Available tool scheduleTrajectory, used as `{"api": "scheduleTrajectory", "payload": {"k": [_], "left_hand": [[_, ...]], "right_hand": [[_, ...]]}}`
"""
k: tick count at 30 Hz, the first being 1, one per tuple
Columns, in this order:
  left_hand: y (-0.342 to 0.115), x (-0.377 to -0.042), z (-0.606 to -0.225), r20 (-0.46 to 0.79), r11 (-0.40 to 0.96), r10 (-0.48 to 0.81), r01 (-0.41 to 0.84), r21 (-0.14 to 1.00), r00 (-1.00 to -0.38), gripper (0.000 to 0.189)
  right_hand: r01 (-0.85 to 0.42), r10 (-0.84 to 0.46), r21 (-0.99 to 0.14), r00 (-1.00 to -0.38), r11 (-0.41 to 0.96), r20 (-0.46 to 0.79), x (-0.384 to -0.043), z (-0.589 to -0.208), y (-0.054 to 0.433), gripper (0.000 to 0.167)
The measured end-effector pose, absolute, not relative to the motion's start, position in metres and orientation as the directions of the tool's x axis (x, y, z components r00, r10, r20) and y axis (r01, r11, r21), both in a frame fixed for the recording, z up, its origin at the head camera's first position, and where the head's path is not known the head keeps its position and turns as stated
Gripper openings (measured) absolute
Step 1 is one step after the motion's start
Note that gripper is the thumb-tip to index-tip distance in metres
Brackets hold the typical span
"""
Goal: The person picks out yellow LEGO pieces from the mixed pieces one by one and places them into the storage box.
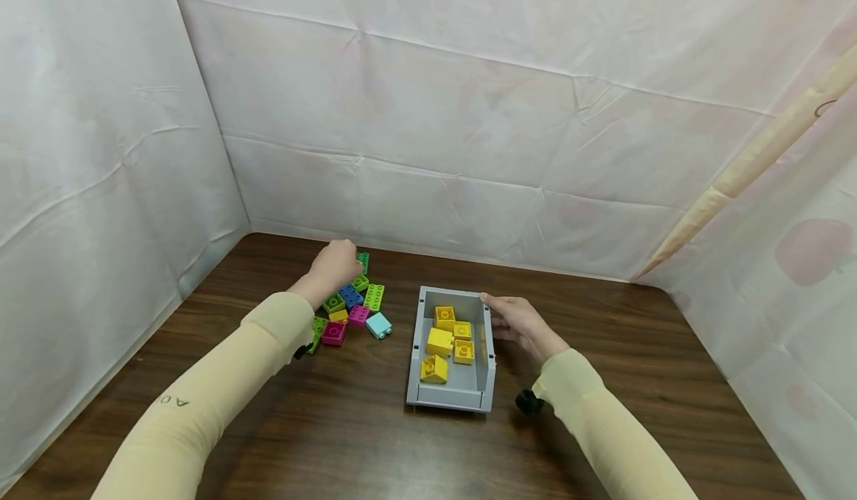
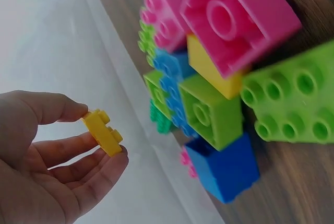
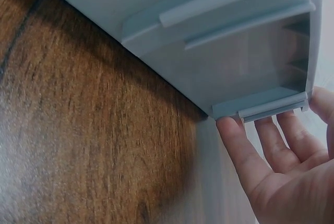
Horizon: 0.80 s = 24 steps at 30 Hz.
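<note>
My left hand (image 1: 337, 262) is raised over the pile of toy bricks and pinches a small yellow brick (image 2: 103, 134) between thumb and fingertips. That brick is hidden behind the hand in the head view. Beside the pile, a grey plastic bin (image 1: 448, 398) stands on the table with several yellow bricks (image 1: 440, 342) inside. My right hand (image 1: 522, 323) holds the bin at its far right side, the thumb on the rim and the other fingers against the outer wall. In the right wrist view the fingertips (image 3: 227, 125) touch the bin's edge.
The loose pile includes a magenta brick (image 1: 334, 334), a lime brick (image 1: 374, 297), a light blue brick (image 1: 379, 325), a dark blue brick (image 2: 224, 169) and another yellow brick (image 1: 338, 317). A white curtain (image 1: 428, 150) rises behind the brown wooden table (image 1: 321, 425).
</note>
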<state>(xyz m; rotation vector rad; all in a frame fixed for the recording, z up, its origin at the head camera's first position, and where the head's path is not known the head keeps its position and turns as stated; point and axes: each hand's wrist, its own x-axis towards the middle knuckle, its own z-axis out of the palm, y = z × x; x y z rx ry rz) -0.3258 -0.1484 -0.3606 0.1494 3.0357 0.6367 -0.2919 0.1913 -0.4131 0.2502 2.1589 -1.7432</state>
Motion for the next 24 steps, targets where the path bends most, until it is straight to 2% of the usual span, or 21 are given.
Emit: {"api": "scheduleTrajectory", "payload": {"k": [5,11,24], "left_hand": [[-0.138,-0.321,-0.358,0.052,0.920,0.161,0.169,0.354,-0.986,0.033],[-0.126,-0.312,-0.354,0.093,0.922,0.223,0.241,0.304,-0.970,0.015],[-0.100,-0.290,-0.338,0.163,0.896,0.316,0.351,0.273,-0.935,0.030]], "right_hand": [[0.355,-0.077,-0.909,-0.922,0.220,-0.379,-0.292,-0.415,0.191,0.055],[0.344,-0.086,-0.913,-0.925,0.218,-0.369,-0.291,-0.414,0.191,0.054],[0.344,-0.089,-0.909,-0.924,0.234,-0.373,-0.292,-0.413,0.191,0.056]]}}
